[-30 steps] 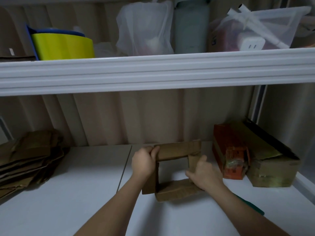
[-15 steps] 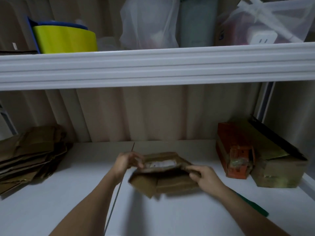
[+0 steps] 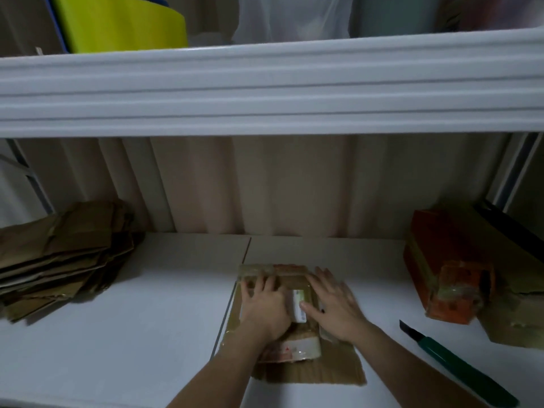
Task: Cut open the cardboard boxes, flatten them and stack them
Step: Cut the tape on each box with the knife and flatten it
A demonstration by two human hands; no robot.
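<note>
The cardboard box [image 3: 294, 346], which stood open as a hollow frame 1 second ago and was half collapsed half a second ago, now lies flat on the white counter [image 3: 147, 334], near its middle. Both hands press down on it with fingers straight and spread: the left hand [image 3: 266, 307] on its left part, the right hand [image 3: 332, 307] just beside it, thumb touching a white label [image 3: 298, 304]. Neither grips an edge any more. The stack of flattened cardboard [image 3: 59, 254] remains at the far left. An orange box [image 3: 447, 275] and a brown box [image 3: 518, 313] remain at the right. A green utility knife [image 3: 453, 366] lies apart, right of the right forearm.
</note>
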